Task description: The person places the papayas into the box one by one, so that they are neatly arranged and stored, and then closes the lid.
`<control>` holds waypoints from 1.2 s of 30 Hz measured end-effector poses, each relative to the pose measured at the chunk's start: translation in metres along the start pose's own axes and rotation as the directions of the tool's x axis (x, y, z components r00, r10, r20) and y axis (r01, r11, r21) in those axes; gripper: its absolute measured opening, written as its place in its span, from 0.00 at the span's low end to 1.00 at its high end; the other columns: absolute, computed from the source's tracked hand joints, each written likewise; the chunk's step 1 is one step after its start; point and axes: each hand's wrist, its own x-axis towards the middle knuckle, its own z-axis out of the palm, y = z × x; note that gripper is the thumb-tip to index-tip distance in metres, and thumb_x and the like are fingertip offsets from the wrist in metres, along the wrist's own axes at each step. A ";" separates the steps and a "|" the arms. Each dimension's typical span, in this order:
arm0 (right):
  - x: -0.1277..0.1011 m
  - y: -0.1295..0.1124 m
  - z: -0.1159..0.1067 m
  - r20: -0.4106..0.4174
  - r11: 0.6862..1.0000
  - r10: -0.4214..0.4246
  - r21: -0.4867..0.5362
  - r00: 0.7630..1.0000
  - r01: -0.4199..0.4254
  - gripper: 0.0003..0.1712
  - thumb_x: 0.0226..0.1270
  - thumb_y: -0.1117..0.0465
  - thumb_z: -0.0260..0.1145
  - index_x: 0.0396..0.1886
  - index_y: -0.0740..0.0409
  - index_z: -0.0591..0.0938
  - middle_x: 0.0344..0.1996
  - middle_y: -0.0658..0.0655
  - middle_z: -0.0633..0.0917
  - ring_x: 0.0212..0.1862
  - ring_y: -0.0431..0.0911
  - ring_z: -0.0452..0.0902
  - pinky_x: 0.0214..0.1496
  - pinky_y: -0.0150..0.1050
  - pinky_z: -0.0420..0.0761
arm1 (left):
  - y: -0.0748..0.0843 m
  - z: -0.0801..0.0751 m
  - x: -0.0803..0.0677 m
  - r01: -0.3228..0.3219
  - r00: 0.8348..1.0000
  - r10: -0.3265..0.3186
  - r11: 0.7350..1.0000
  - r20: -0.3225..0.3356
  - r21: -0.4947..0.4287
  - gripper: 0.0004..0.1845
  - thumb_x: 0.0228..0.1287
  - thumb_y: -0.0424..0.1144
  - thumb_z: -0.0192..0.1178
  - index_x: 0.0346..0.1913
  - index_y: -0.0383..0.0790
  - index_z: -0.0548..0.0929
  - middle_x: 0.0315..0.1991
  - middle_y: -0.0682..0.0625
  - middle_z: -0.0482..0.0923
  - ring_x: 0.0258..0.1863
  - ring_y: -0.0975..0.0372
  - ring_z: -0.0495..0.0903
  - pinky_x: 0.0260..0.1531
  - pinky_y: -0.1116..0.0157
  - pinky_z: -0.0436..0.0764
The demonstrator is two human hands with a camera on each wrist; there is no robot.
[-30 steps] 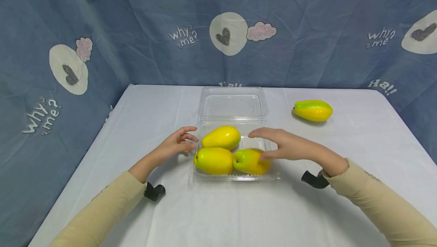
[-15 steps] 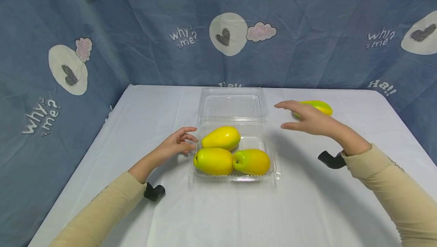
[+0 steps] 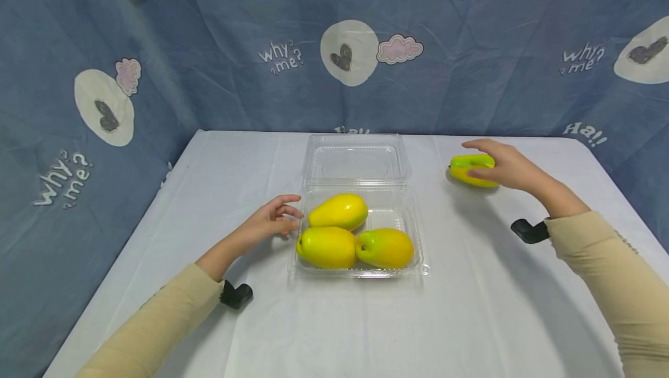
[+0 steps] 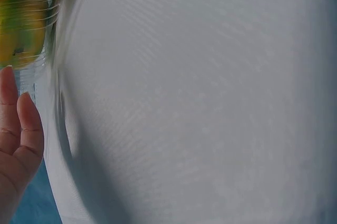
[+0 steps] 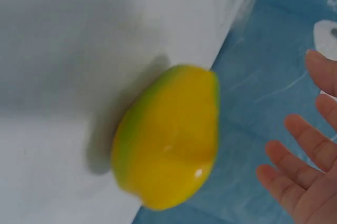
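One loose fruit (image 3: 465,165), head view: yellow and green, lying on the white-covered counter (image 3: 334,331) near its far edge, to the right of the clear box (image 3: 384,218).
Right hand (image 3: 506,163), head view: hides the fruit's right end, thumb parted from the fingers.
Clear box, head view: lid (image 3: 356,160) laid back; inside, a rear fruit (image 3: 338,211), a front left fruit (image 3: 326,247) and a front right fruit (image 3: 385,248).
Left hand (image 3: 275,216), head view: at the box's left side, fingers loosely bent around nothing; whether they touch it, I cannot tell.
Left wrist view: two left fingertips, nearly straight, by the box wall, with blurred fruit behind it.
Right wrist view: right fingers spread, with a gap showing between them and the loose fruit.
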 end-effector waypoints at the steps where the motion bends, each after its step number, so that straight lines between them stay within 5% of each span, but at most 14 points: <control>1: 0.000 0.003 0.000 0.001 1.000 0.005 -0.002 1.000 -0.005 0.33 0.58 0.65 0.64 0.63 0.65 0.65 0.62 0.69 0.64 0.63 0.65 0.57 0.61 0.62 0.58 | 0.000 0.000 0.000 0.000 1.000 0.000 1.000 0.000 0.001 0.33 0.62 0.39 0.56 0.67 0.40 0.56 0.55 0.37 0.68 0.44 0.57 0.74 0.43 0.62 0.74; 36: 0.013 0.053 0.020 0.006 0.994 0.078 -0.080 0.997 -0.077 0.33 0.56 0.65 0.65 0.59 0.75 0.65 0.58 0.78 0.62 0.59 0.70 0.56 0.60 0.64 0.55 | 0.001 0.000 0.000 -0.003 1.000 0.003 1.000 -0.002 -0.003 0.32 0.62 0.38 0.55 0.67 0.40 0.57 0.55 0.37 0.68 0.43 0.57 0.74 0.42 0.62 0.75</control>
